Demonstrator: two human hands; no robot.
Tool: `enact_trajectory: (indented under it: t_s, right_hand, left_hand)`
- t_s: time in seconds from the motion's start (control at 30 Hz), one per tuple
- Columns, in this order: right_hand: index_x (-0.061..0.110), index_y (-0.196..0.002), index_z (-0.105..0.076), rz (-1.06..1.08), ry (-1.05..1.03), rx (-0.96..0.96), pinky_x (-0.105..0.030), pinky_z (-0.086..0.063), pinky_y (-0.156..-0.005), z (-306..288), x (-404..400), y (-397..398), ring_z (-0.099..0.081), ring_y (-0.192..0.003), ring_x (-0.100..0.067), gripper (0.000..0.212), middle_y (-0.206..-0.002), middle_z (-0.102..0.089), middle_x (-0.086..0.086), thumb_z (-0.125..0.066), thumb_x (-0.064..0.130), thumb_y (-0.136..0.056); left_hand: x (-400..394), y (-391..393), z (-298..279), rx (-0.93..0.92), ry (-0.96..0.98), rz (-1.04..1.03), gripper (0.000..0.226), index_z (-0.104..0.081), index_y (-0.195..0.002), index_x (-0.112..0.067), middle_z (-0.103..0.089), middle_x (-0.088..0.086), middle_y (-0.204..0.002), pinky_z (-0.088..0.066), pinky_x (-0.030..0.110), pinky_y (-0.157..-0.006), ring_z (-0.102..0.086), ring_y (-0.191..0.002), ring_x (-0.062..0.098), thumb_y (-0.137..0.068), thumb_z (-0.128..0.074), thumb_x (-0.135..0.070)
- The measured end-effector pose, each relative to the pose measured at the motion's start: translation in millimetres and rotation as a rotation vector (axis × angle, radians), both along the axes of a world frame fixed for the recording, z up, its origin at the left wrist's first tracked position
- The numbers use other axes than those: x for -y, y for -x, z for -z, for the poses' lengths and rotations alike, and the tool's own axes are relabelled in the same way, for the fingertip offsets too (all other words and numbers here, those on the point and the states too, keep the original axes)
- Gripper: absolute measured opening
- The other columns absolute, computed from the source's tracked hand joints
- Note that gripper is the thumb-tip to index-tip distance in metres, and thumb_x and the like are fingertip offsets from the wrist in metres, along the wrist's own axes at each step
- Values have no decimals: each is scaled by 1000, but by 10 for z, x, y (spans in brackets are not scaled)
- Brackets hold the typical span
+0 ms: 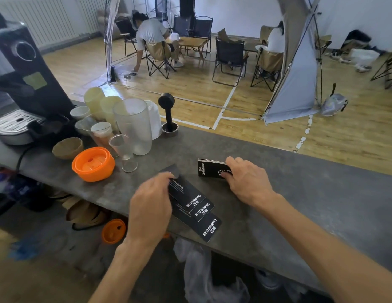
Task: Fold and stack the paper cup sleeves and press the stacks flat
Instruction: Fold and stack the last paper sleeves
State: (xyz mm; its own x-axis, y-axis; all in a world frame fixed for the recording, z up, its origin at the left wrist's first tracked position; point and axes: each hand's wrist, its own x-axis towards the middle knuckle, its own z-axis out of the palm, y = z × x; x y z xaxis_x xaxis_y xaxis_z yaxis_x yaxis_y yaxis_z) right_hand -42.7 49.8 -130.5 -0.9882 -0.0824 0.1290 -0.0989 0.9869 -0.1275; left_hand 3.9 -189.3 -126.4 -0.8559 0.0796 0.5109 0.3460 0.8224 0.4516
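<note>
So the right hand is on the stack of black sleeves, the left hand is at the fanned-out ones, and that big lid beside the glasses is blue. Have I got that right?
Nearly. The head view shows the lid is orange, not blue. The rest holds: the right hand holds the stack of black sleeves, and the left hand is at the fanned-out sleeves, beside the glasses.
</note>
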Motion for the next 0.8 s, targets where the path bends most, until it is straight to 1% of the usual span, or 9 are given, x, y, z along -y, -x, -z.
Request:
enact_trajectory:
  t_s: [0.1,0.17,0.27,0.4,0.53,0.63,0.67,0.73,0.8]
  right_hand:
    - [21,-107,-45,-1,12,-3,-36,-40,-66,-3,4,6,-57,-97,-23,22,-102,-57,1,-44,43,-102]
    - [21,-106,-45,0,12,-13,-36,-40,-66,-2,8,0,-57,-97,-24,22,-102,-57,1,-44,43,-102]
    - [22,-106,-44,0,4,-16,-36,-39,-65,-7,17,-23,-57,-97,-24,20,-102,-57,1,-44,42,-102]
    - [21,-110,-43,-19,-1,20,-35,-38,-67,-26,8,-52,-55,-102,-25,19,-107,-55,0,-51,32,-97]
    - [22,-110,-41,-30,5,66,-34,-38,-67,-65,-4,-63,-54,-100,-22,27,-104,-52,1,-56,26,-87]
    - [23,-107,-41,-37,21,77,-35,-39,-68,-72,-10,-58,-54,-98,-21,23,-100,-50,3,-52,27,-87]
    - [23,-106,-41,-38,25,76,-35,-39,-68,-72,-6,-54,-54,-98,-21,22,-100,-50,3,-51,28,-88]
    - [22,-107,-41,-34,27,71,-36,-39,-69,-66,4,-40,-54,-99,-22,19,-103,-52,2,-49,28,-90]
    - [21,-108,-41,-29,17,72,-37,-40,-70,-60,-1,-36,-55,-100,-23,18,-104,-53,1,-48,26,-92]
  left_hand:
    - [-18,74,-208,-121,-325,-93,19,-60,-101,-10,-62,-3,-84,-36,12,-69,-53,-72,7,-102,-42,-9]
    - [-105,166,-250,-95,-413,-63,19,-59,-98,-8,-61,-2,-83,-36,5,-68,-54,-73,2,-102,-41,-6]
    - [-274,341,-112,-13,-504,-30,19,-58,-98,-8,-61,0,-83,-37,4,-65,-56,-77,-4,-103,-40,-6]
    - [-490,523,71,32,-597,-102,19,-58,-103,-10,-65,0,-90,-38,8,-65,-56,-75,5,-103,-40,-9]
    - [-729,532,178,95,-593,-59,13,-56,-110,-13,-65,-3,-91,-40,14,-66,-59,-78,10,-99,-49,-10]
    - [-812,548,288,179,-579,-46,19,-53,-115,-15,-66,-1,-92,-48,27,-75,-63,-82,16,-97,-55,-12]
    - [-818,546,315,197,-562,-34,24,-51,-119,-16,-67,1,-97,-49,30,-78,-64,-86,19,-97,-55,-12]
    - [-828,535,349,231,-507,11,38,-45,-133,-19,-65,5,-115,-44,24,-87,-62,-104,22,-97,-54,-11]
    - [-857,519,372,253,-407,64,48,-38,-144,-24,-55,4,-135,-38,22,-91,-55,-118,21,-99,-51,-13]
